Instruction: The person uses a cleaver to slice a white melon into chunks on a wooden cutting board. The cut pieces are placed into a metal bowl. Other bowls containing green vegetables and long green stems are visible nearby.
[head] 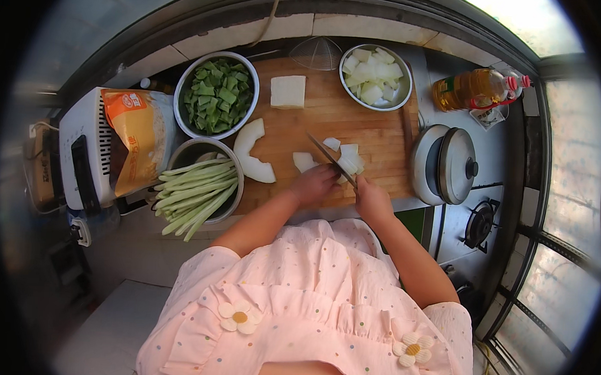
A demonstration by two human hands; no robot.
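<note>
My right hand (372, 196) grips the handle of a kitchen knife (327, 152), whose blade slants up and left over a wooden cutting board (383, 133). Against the blade's left side rests my left hand (316, 184), its fingers curled; what lies under them is hidden. A pale piece of gourd (304, 161) shows just above that hand. Cut white gourd pieces (351, 158) lie right of the blade, with a smaller piece (332, 143) near its middle. Further left on the board are a curved gourd slice (251, 152) and a white block (287, 91), likely tofu.
A bowl of cut greens (219, 97) and a pot of long green beans (197, 193) stand left. At the back right is a bowl of gourd pieces (373, 76). A lidded pot (456, 166), an oil bottle (465, 89) and a gas burner (480, 223) are right. A wire strainer (316, 53) lies behind.
</note>
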